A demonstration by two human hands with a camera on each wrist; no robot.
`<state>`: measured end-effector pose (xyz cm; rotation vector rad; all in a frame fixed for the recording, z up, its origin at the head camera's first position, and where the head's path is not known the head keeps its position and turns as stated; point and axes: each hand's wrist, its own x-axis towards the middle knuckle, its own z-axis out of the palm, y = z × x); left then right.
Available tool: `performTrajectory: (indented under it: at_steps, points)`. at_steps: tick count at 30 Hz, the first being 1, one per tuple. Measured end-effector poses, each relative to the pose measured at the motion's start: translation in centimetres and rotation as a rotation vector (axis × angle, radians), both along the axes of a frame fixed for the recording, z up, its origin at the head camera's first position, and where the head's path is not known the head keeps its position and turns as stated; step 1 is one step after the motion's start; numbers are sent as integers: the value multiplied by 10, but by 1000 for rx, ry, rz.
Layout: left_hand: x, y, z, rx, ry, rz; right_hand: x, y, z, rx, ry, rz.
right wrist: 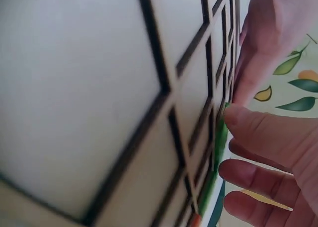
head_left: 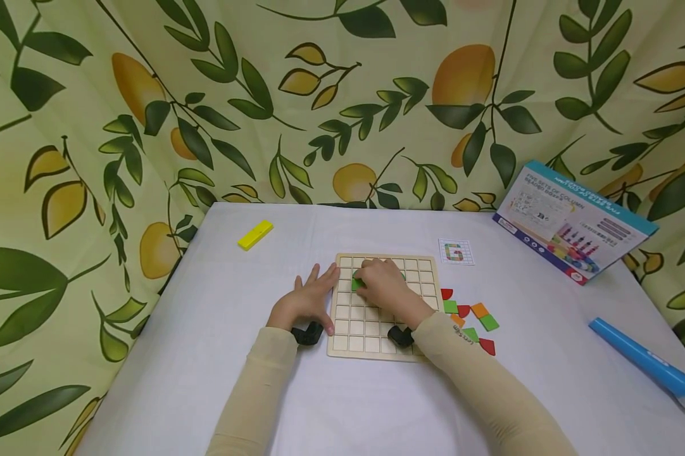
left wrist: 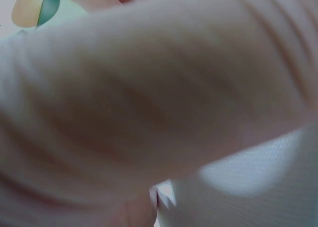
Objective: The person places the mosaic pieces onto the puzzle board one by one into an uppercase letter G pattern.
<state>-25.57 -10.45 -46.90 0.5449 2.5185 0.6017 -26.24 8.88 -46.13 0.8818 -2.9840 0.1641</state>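
A wooden grid board (head_left: 356,344) lies on the white table. My left hand (head_left: 305,301) is at its left edge, fingers spread, fingertips and thumb against the rim. Over the upper part of the board, my right hand (head_left: 387,288) has its fingers bent and pinches a green square tile (head_left: 356,284). In the right wrist view, the thumb tip meets the green edge, with the other fingers curled beside it. Another bit of green (head_left: 403,276) shows past the right hand, mostly hidden. The left wrist view is mostly blocked by a blurred sleeve (left wrist: 149,98).
Loose red, green and orange tiles (head_left: 489,322) lie right of the board, partly behind the right sleeve. A pattern card (head_left: 456,252) with a letter G sits beyond them. A yellow block (head_left: 255,235) is far left; a printed box (head_left: 570,221) and a blue tube (head_left: 644,358) are right.
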Motion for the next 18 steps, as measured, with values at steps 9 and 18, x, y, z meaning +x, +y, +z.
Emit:
performTrajectory:
  at_steps: [9,18]
  points:
    - [-2,6,-2,-23,-3,-21,6,21,16,-145,-3,-30]
    - [-2,2,-1,-24,-4,7,14,60,37,-165,39,-97]
